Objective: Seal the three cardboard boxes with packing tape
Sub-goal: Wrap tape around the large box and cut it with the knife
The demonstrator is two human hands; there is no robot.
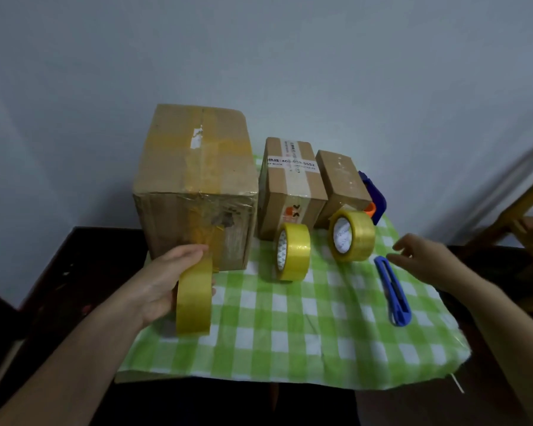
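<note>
Gripping upright tape roll (194, 298) in left hand (166, 281), core sideways, right hand (425, 259) spread.

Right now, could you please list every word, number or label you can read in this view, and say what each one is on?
"400-0?0-5552", preceded by Chinese characters: white band across the top of the middle box; middle digits hidden by tape.
Small print below that band and the red text near the box's far edge: too blurred to read.
Orange logo on its front: unreadable.
Printing on the tape roll cores: too small to read.
Large box, small box: no legible text.
</note>
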